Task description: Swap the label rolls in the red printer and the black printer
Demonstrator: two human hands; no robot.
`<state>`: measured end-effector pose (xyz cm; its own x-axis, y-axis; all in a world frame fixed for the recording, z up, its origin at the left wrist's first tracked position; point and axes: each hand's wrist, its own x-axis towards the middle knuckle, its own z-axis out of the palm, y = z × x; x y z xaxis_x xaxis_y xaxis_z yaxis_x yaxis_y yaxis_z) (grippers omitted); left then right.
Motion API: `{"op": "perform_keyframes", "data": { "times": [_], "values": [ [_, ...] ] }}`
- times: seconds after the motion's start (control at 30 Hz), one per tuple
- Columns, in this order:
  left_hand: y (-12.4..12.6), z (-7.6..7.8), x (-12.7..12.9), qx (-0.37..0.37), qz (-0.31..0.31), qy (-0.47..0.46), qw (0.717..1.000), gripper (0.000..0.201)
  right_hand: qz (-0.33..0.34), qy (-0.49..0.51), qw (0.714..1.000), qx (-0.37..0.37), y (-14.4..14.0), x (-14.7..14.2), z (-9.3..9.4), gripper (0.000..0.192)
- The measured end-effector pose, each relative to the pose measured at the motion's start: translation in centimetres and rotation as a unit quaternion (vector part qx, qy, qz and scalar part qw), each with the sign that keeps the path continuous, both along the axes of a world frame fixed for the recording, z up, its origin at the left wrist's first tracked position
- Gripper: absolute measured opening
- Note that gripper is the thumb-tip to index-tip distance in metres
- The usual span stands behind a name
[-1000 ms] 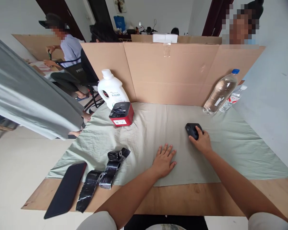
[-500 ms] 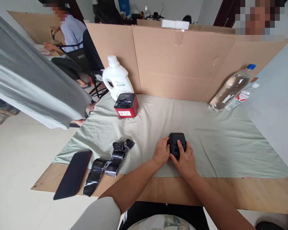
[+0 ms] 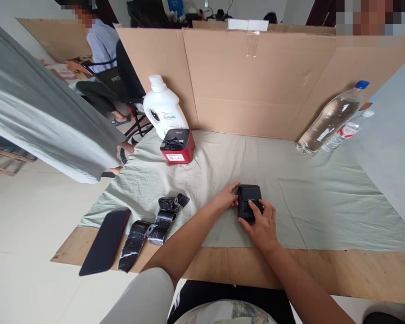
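Observation:
On the cloth at the middle front lies a small black device [image 3: 250, 193] that looks like a portable printer, with a flat lid and a recessed front part. My right hand [image 3: 263, 225] grips it from the front: thumb at the lower left edge, index fingertip on the top, other fingers along the right side. At its left side is my left hand [image 3: 227, 198], index finger stretched past the upper left corner and apart from the curled fingers, which touch or nearly touch the side.
Left of my arms lie several pieces of rolled black plastic film [image 3: 162, 222] and a dark flat case [image 3: 105, 243]. Behind stand a red and black printer [image 3: 177, 146] and a white jug [image 3: 167, 108]. Two water bottles [image 3: 330, 119] lean at the right by the cardboard wall [image 3: 243, 81]. Another person [image 3: 103, 42] sits beyond.
My left hand has loosened from the device's side and its index finger now points forward. My right index finger has slid back toward the front part of the top. The device stays on the cloth.

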<state>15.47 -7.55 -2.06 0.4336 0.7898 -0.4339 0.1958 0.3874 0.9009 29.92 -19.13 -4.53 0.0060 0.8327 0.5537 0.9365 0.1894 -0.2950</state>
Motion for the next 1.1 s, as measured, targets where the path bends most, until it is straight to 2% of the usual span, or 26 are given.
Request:
{"op": "perform_keyframes", "data": {
  "times": [0.17, 0.37, 0.47, 0.6, 0.67, 0.8, 0.97, 1.1],
  "values": [
    [0.5, -0.1, -0.2, -0.036, -0.003, -0.065, 0.997, 0.071, -0.016, 0.012, 0.999, -0.03, -0.2, -0.2, 0.1, 0.05],
    [0.4, 0.0, 0.2, -0.02, 0.019, -0.018, 0.999, 0.073, -0.026, 0.011, 0.999, -0.039, -0.3, -0.4, 0.3, 0.047],
    [0.3, 0.3, 0.3, -0.018, 0.023, -0.025, 0.999, 0.072, -0.028, 0.013, 0.999, -0.039, -0.2, -0.3, 0.3, 0.047],
    [0.0, 0.2, 0.4, -0.015, 0.038, -0.03, 0.999, 0.077, -0.026, 0.024, 0.999, -0.032, -0.1, -0.2, 0.3, 0.058],
    [-0.2, 0.1, 0.4, -0.009, 0.049, -0.031, 0.998, 0.073, -0.022, 0.037, 0.999, -0.029, 0.0, -0.1, 0.4, 0.066],
    [-0.4, -0.2, 0.4, 0.003, 0.062, -0.042, 0.997, 0.053, -0.017, 0.073, 0.997, -0.032, 0.7, 0.6, 1.1, 0.074],
    [-0.4, -0.7, 0.0, 0.009, 0.065, -0.057, 0.996, 0.034, 0.082, 0.106, 0.986, -0.102, 3.3, 2.4, 2.4, 0.052],
    [-0.4, -1.1, -0.2, 0.008, 0.067, -0.07, 0.995, 0.028, 0.115, 0.144, 0.969, -0.162, 5.7, 4.4, 2.8, 0.059]
  ]
}}
